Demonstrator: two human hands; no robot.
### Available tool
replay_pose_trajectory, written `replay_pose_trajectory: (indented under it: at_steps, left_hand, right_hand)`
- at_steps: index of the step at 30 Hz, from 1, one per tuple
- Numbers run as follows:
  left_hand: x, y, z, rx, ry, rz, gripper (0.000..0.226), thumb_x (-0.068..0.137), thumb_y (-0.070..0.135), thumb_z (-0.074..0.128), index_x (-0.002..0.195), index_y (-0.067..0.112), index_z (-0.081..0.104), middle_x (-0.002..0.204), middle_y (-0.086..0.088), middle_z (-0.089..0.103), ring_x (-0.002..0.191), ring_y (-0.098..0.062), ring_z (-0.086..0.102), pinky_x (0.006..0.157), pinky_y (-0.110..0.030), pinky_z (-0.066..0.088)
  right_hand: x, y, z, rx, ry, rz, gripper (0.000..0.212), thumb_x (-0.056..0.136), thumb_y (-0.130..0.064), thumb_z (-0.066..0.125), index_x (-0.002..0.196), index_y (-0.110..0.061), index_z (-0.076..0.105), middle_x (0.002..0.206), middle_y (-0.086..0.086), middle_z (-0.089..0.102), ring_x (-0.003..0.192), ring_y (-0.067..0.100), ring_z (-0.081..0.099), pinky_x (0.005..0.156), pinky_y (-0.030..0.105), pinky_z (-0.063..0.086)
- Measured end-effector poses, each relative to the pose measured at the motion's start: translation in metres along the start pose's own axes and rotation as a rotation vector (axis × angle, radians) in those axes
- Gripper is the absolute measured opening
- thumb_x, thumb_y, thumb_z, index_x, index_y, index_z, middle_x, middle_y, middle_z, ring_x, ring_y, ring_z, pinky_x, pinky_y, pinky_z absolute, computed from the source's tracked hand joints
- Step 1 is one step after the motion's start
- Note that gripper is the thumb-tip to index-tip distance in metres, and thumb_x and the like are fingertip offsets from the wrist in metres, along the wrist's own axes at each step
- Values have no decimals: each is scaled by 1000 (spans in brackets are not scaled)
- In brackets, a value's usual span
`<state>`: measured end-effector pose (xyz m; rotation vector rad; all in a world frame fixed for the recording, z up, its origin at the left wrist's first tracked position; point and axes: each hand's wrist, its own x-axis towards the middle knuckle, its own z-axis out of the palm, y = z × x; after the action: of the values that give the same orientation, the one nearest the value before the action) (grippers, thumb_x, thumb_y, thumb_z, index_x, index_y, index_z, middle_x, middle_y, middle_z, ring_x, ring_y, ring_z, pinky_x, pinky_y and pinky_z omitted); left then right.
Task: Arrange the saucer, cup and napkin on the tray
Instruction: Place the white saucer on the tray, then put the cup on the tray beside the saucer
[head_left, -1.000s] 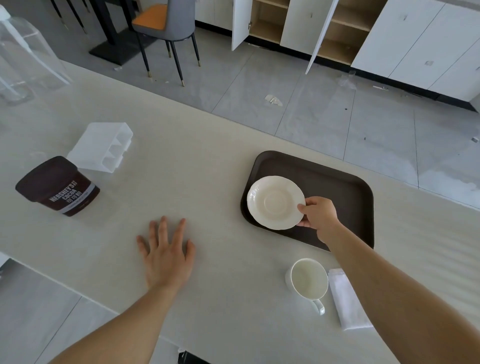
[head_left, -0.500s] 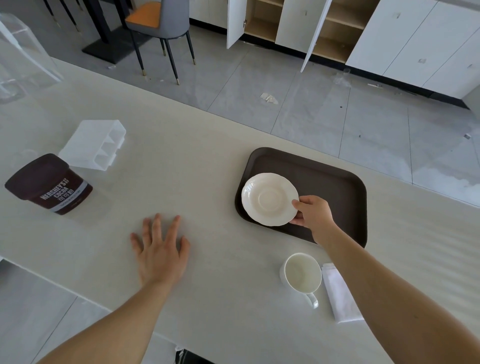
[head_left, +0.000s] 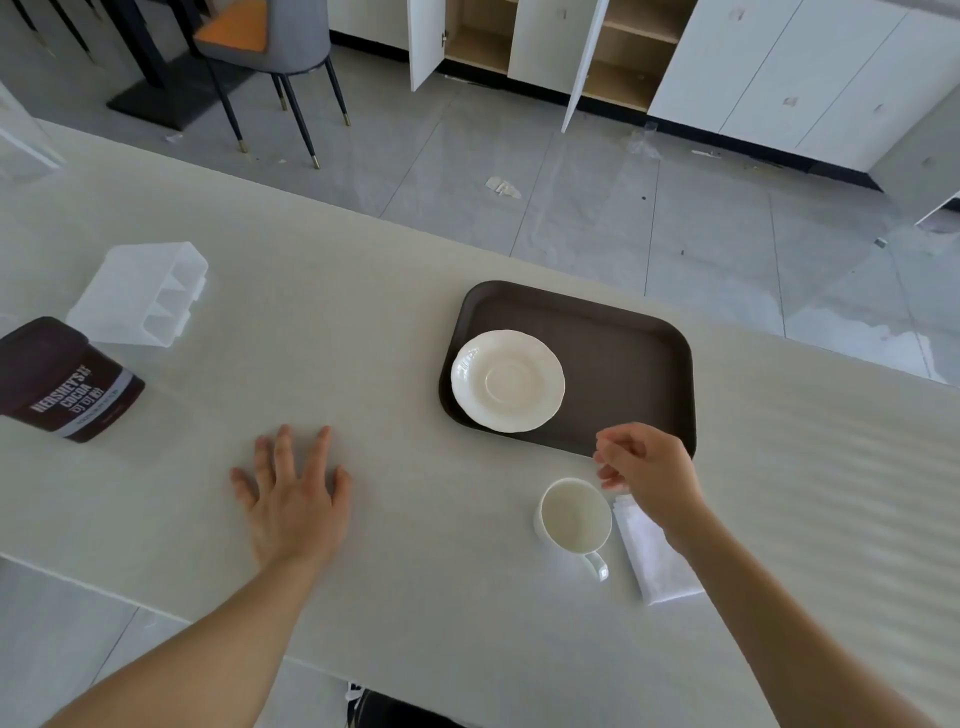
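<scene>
A white scalloped ceramic saucer (head_left: 507, 381) lies in the left end of the dark brown plastic tray (head_left: 628, 364), centre frame. The right hand (head_left: 649, 470) hovers empty, fingers loosely curled, above the white ceramic cup (head_left: 574, 515) and folded white napkin (head_left: 653, 564); the left hand (head_left: 291, 491) lies flat, fingers spread.

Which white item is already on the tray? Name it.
The saucer: it alone lies on the brown tray, at its left end. The cup and the folded napkin sit on the table by the right hand.

Bright daylight, faint shadows, wide-angle bending (edges soft)

Probably a home dining area, long pale counter (head_left: 363, 291), white cabinets (head_left: 810, 78), grey chair (head_left: 270, 47), tiled floor (head_left: 571, 197)
</scene>
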<state>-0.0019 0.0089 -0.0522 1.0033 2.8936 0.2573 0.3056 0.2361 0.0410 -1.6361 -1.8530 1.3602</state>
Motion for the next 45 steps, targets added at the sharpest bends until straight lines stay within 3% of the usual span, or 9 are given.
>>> replay_pose_trajectory:
  at_steps: [4, 7, 10, 14, 19, 23, 25, 36, 45]
  left_hand:
    - [0, 0, 0, 3, -11, -6, 60, 88, 49, 32, 145, 34, 40, 156, -13, 31, 148, -34, 15, 117, -58, 6]
    - [-1, 0, 1, 6, -18, -7, 55, 91, 44, 44, 145, 33, 40, 157, -14, 30, 148, -35, 15, 117, -59, 7]
    - [-1, -1, 2, 8, -19, -9, 55, 91, 42, 46, 145, 33, 40, 157, -14, 30, 147, -35, 15, 117, -60, 7]
    - [-1, 0, -1, -9, -15, -8, 60, 87, 49, 34, 144, 34, 41, 157, -14, 31, 147, -36, 16, 116, -59, 7]
    - [-1, 0, -2, -20, -24, -7, 62, 86, 50, 31, 145, 34, 40, 157, -13, 29, 147, -35, 14, 117, -58, 5]
    - [-3, 2, -4, -16, -32, -11, 63, 86, 50, 29, 145, 33, 40, 158, -14, 28, 147, -35, 13, 117, -57, 4]
    - [-3, 2, -5, -17, -36, -11, 63, 86, 50, 29, 146, 32, 40, 158, -14, 27, 147, -35, 13, 117, -57, 3]
    - [-2, 2, -3, -22, -7, -3, 63, 84, 49, 33, 144, 31, 44, 156, -15, 31, 146, -36, 18, 117, -59, 8]
    - [-1, -1, 2, -7, 13, 2, 61, 84, 48, 35, 143, 32, 44, 155, -14, 33, 146, -36, 20, 116, -59, 11]
  right_hand:
    - [-39, 13, -9, -221, -17, -38, 14, 85, -44, 64, 75, -35, 69, 70, -14, 71, 60, 9, 67, 59, 29, 55]
    - [-69, 24, -9, -271, -29, 10, 26, 71, -57, 76, 70, -33, 68, 72, -22, 69, 62, 1, 64, 55, 18, 45]
    - [-89, 33, -5, -295, -73, 57, 31, 61, -53, 87, 76, -33, 66, 68, -12, 67, 62, 3, 63, 52, 11, 41]
    - [-98, 42, 6, -317, -72, 37, 23, 73, -39, 85, 75, -28, 66, 65, -7, 68, 63, 8, 65, 56, 19, 46]
    - [-92, 45, 9, -368, 76, -115, 7, 87, -23, 74, 81, -20, 74, 71, -6, 65, 68, 14, 60, 60, 26, 48]
    - [-78, 39, -3, -383, 190, -206, 6, 87, -16, 74, 89, -19, 79, 83, -4, 70, 74, 15, 60, 64, 13, 40]
    - [-67, 33, -11, -385, 232, -247, 9, 85, -12, 75, 91, -16, 80, 85, -1, 71, 75, 18, 62, 65, 17, 41]
    - [26, -4, -44, -244, 265, -167, 12, 93, -21, 67, 97, -17, 78, 83, 2, 73, 78, 22, 64, 61, 21, 44]
    - [67, 4, -33, -143, 268, -92, 14, 93, -20, 67, 102, -16, 78, 98, 4, 75, 90, 24, 66, 84, 35, 57]
